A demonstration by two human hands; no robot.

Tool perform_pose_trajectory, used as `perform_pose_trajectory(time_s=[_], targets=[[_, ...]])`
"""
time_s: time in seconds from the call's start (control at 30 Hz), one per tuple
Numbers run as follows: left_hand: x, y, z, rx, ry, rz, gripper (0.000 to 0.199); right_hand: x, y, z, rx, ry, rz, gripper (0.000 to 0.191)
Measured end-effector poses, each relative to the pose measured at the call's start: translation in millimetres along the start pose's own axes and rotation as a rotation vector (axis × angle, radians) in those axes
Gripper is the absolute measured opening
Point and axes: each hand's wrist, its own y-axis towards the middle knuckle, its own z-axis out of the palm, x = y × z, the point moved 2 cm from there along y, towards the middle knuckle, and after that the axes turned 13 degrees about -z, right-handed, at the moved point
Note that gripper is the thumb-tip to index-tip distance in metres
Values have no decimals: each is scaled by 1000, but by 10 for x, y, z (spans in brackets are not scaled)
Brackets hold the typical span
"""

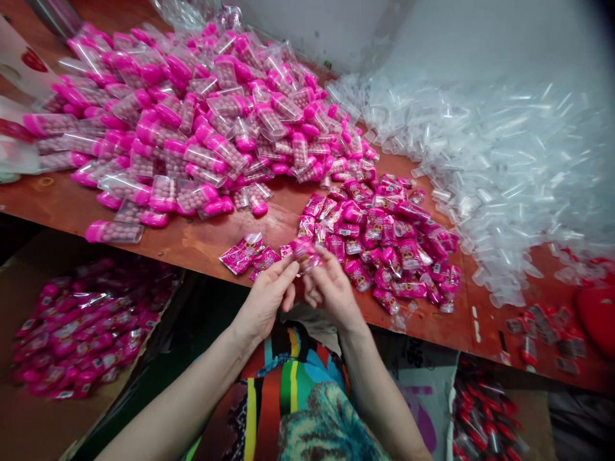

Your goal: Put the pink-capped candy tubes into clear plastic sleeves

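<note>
Both my hands meet over the table's front edge. My left hand (275,286) pinches one side of a small pink printed wrapper (306,253), and my right hand (331,286) pinches the other side. Whether a container sits inside that wrapper I cannot make out. Left of my fingers lie a few flat pink printed wrappers (243,253). Just right of my hands is a heap of pink wrapped containers (384,237). Behind spreads a big pile of clear containers with pink caps and small pale pink balls inside (192,128).
Clear empty plastic containers (480,160) are piled at the right of the reddish table (202,246). Red-capped containers (548,330) and a red round object (596,314) lie far right. Below, a cardboard box (29,269) holds pink wrapped pieces; another holds red ones (485,410).
</note>
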Motion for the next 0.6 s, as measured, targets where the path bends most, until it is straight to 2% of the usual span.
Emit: perform_pose_trajectory(time_s=[0.13,0.2,0.27,0.33,0.37,0.43,0.5,0.6], targets=[[14,-122,-141,-163,128,26,30,421,206,-341,-219,-174,-270,42],[23,-152,-199,-216,168,28,29,441,218,-413,-264,-372,-367,47],[38,-140,-228,-239,188,25,29,289,164,-357,-180,-705,-402,44],[59,-99,-235,-233,203,23,29,28,79,-211,20,-1137,-405,34],[69,-75,-235,-227,209,25,29,-102,38,-143,70,-1346,-403,33],[84,-31,-237,-218,216,35,30,-302,-13,-47,84,-1651,-397,30],[89,0,-241,-214,220,44,30,-396,-15,-20,54,-1772,-395,28],[83,37,-228,-208,229,45,32,-390,32,-65,55,-1764,-388,27]])
